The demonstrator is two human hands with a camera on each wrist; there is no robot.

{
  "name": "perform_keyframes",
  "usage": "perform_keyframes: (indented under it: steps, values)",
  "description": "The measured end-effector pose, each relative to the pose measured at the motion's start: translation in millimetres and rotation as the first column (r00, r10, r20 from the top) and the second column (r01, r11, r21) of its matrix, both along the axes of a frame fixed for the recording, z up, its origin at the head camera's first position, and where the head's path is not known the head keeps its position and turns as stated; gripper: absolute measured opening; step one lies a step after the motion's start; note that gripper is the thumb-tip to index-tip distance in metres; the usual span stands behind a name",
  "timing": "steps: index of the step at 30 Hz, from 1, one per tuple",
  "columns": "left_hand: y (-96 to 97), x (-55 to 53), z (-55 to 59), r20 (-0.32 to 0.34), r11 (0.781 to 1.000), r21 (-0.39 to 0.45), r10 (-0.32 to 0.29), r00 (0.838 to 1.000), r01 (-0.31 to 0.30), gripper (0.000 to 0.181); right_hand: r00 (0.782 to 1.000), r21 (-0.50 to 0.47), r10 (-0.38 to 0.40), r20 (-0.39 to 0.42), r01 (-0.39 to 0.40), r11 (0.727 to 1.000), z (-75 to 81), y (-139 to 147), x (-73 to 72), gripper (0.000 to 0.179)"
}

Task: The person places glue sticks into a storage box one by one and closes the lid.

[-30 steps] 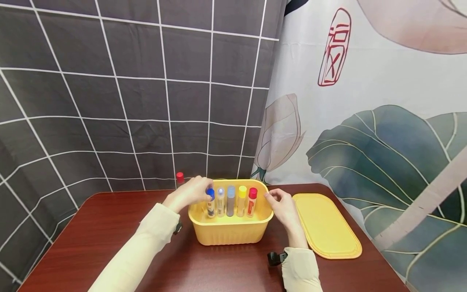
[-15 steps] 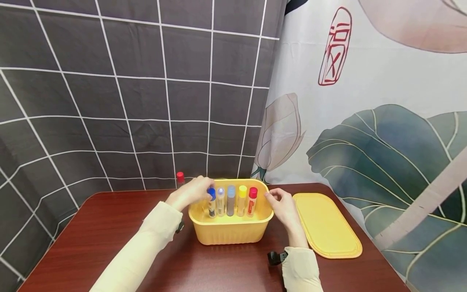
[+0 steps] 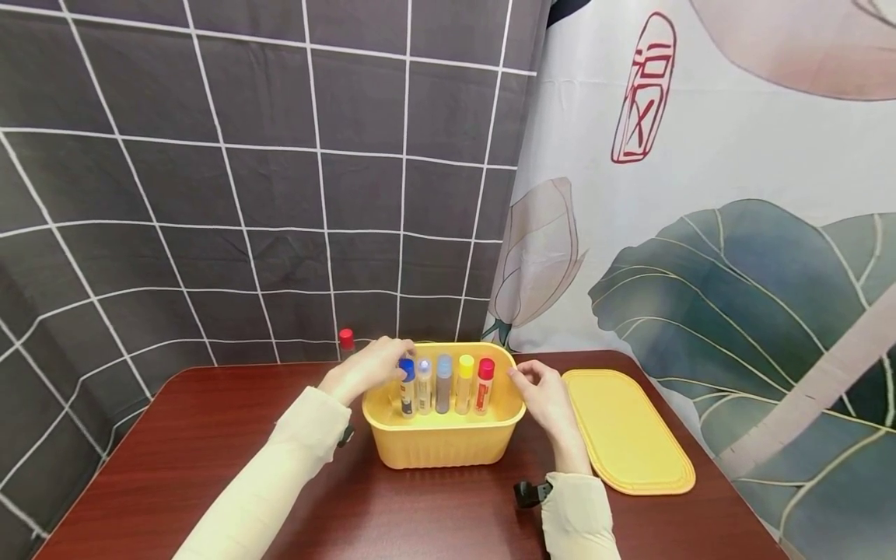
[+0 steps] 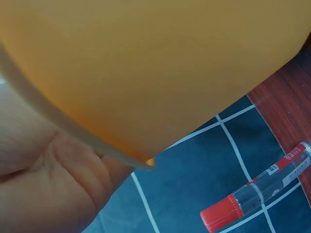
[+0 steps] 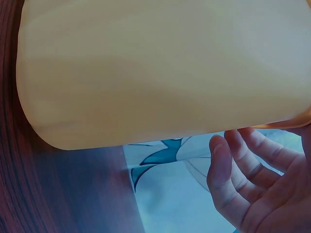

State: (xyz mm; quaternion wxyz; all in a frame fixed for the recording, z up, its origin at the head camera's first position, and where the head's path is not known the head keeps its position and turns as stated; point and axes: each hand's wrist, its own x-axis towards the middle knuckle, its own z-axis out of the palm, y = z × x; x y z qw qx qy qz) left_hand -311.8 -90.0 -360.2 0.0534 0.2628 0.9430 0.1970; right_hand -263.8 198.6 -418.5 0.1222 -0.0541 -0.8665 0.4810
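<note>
A yellow plastic basket (image 3: 448,447) stands on the table with several capped glue sticks in a row inside. From the left, my left hand (image 3: 371,369) reaches over the rim and pinches the blue-capped glue stick (image 3: 407,389), its fingertips partly hidden. Right of that stand a lilac-capped one (image 3: 424,389), a grey-blue one (image 3: 444,389), a yellow-capped one (image 3: 464,389) and a red-capped one (image 3: 484,389). My right hand (image 3: 547,400) holds the basket's right rim; in the right wrist view its other fingers (image 5: 221,160) curl loosely outside the wall.
Another red-capped glue stick (image 4: 257,189) stands behind the basket on the left. A yellow lid (image 3: 630,432) lies flat on the right of the dark red table (image 3: 231,404). A grey checked curtain (image 3: 273,187) and a flower-printed curtain (image 3: 707,257) hang behind the table.
My left hand and the blue-capped glue stick have shifted slightly right, closer to the lilac-capped one. My right hand and the basket have stayed put.
</note>
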Motion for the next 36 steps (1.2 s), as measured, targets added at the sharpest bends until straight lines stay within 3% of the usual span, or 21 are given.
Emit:
perform_keyframes:
  steps: [5,11,15,21,26,36]
  values:
    - [-5.1,2.1,6.9,-0.007,0.999,0.028,0.019,1.0,-0.019,0.04,1.0,-0.004,-0.001,0.003,0.001,1.0,0.8,-1,0.3,0.026]
    - [-22.9,2.3,19.4,-0.126,0.998,0.067,0.019,0.992,-0.01,0.032,0.999,0.016,-0.001,-0.043,0.002,1.0,0.2,-2,0.6,0.022]
    - [-34.6,-1.4,25.1,-0.2,0.992,0.106,0.087,0.976,-0.067,0.027,0.999,0.018,-0.003,-0.04,0.004,1.0,-0.6,-2,0.4,0.023]
    - [-51.6,-11.0,23.8,-0.298,0.977,0.157,0.183,0.937,-0.141,0.027,0.999,0.017,-0.005,-0.037,0.006,1.0,-1.3,-1,-0.5,0.023]
    - [-64.2,-20.1,16.7,-0.296,0.97,0.14,0.234,0.926,-0.201,0.03,0.999,0.019,-0.003,-0.036,0.004,1.0,-0.7,0,-0.3,0.023]
    - [-78.0,-30.2,-5.2,-0.224,0.957,0.093,0.29,0.93,-0.276,0.044,1.0,0.007,0.001,-0.028,-0.001,1.0,-0.9,-1,0.2,0.024]
